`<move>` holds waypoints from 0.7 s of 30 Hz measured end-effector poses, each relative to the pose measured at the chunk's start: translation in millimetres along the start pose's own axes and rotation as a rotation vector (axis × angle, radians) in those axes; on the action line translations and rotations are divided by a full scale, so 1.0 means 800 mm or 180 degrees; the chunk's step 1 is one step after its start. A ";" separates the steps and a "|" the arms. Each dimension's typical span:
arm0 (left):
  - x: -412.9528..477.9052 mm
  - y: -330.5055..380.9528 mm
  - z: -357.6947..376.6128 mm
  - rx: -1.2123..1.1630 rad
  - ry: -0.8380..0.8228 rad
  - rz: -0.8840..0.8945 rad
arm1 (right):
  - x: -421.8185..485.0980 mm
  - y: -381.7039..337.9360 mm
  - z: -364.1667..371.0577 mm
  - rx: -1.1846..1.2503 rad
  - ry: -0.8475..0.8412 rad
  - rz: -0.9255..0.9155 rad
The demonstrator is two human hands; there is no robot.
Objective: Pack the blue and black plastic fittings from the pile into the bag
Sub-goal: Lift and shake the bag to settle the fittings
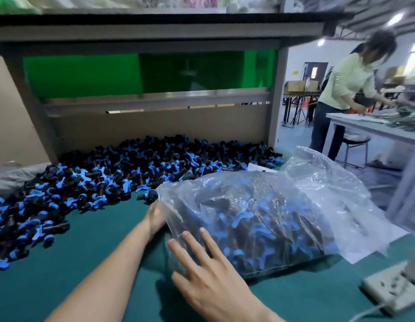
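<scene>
Bag (pixel 260 205) of clear plastic is lying on its side on the green table mat (pixel 86 263), right of centre, and it's already stuffed with the blue and black fittings. Its loose top end is crumpled up and flops off toward the right, with nothing in that part that I can see.

Right hand (pixel 209 282) is flat on the near left corner of the bag, fingers (pixel 190 240) straight and spread, just resting on the plastic and not gripping anything. Left hand (pixel 155 217) is up against the bag's left edge. Its fingers disappear behind the plastic, so I honestly can't tell if it's pinching the bag or just touching it.

The pile (pixel 109 173) of loose fittings is still huge. It spreads across the back of the mat against the cardboard backing and runs down the left side toward the near edge. 1 stray fitting (pixel 148 196) sits just beside the bag's far left corner.

Other stuff: a green panel (pixel 86 73) in the shelf frame above the pile, and a white power strip (pixel 392 289) at the near right corner of the mat. Another person (pixel 345 89) in a pale top is bent over a white table (pixel 376 129) on the right, with a stool (pixel 355 140) next to it.
</scene>
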State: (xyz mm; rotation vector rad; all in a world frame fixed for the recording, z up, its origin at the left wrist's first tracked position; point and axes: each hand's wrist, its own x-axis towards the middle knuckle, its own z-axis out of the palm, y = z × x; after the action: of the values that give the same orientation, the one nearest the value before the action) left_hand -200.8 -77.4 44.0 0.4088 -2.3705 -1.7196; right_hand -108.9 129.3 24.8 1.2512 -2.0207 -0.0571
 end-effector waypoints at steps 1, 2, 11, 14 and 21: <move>0.008 0.001 0.001 0.0338 0.0083 -0.0072 | -0.001 0.005 -0.001 0.0021 0.0146 0.0027; 0.012 0.006 0.002 0.0705 0.0156 -0.0093 | -0.001 0.010 -0.004 0.0051 0.0228 0.0064; 0.036 0.203 -0.025 0.0675 0.0249 0.0337 | 0.038 0.138 -0.124 0.1593 0.1569 0.1405; 0.040 0.313 -0.028 -0.0140 0.0273 0.0644 | 0.066 0.219 -0.188 0.1633 0.2559 0.1919; 0.019 0.429 -0.004 0.0342 0.0660 0.0834 | 0.083 0.348 -0.214 0.1776 0.2747 0.2882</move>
State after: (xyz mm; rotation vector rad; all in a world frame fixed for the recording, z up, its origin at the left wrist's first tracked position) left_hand -253.1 14.7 371.2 0.2629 -2.2577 -1.3710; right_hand -230.3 278.8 297.2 0.3734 -1.6352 1.3050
